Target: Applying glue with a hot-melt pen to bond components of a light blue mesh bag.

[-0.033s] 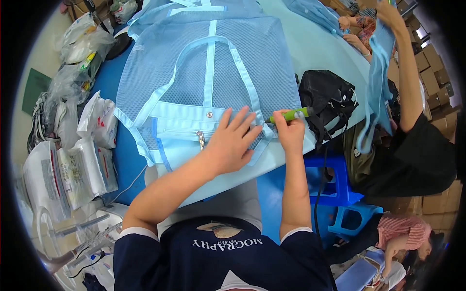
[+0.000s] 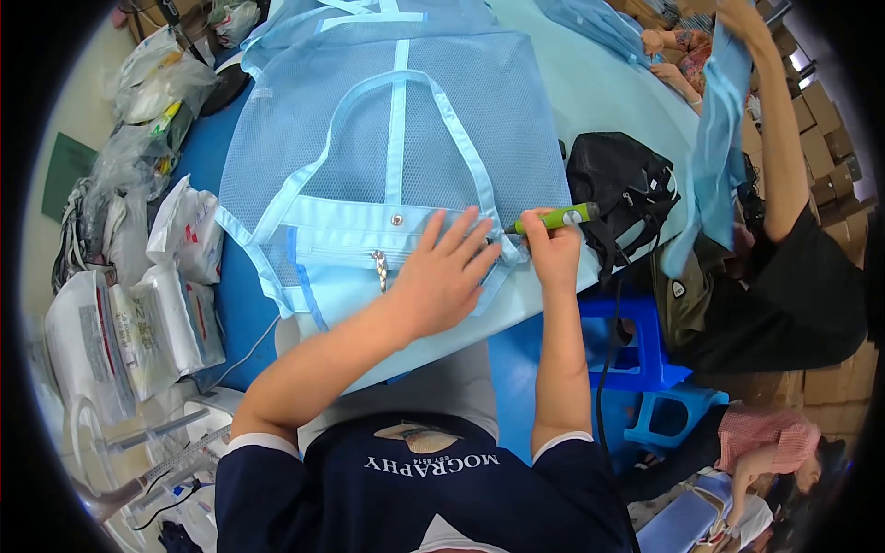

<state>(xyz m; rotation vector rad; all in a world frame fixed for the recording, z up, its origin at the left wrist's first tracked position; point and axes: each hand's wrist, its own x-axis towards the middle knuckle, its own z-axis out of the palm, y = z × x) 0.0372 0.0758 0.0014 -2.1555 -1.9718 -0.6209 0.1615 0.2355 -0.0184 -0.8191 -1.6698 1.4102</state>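
Note:
A light-blue mesh tote bag (image 2: 277, 152) lies flat on the table in front of me, its strap looped upward. Across its lower part runs a pale blue band with a metal snap and a zipper pull (image 2: 380, 267). My left hand (image 2: 441, 276) rests open, fingers spread, on the right half of this band. In my right hand (image 2: 553, 256) is a green pen-shaped tool (image 2: 567, 217), gripped near its front end. Its dark tip points left to the bag's right edge, close to my left fingertips. Whether the tip touches the fabric I cannot tell.
A black bag (image 2: 618, 180) sits right of the tote. Plastic-wrapped packages (image 2: 189, 230) stand along the left. Blue stools (image 2: 645, 355) are below the table's right edge. Co-workers' hands handle blue fabric (image 2: 714, 138) at the far right. A black cord (image 2: 604, 396) hangs beside my right arm.
My left hand has shifted slightly to the right on the band. The green tool has moved a touch right. At the right, a co-worker's hanging blue fabric has swung left.

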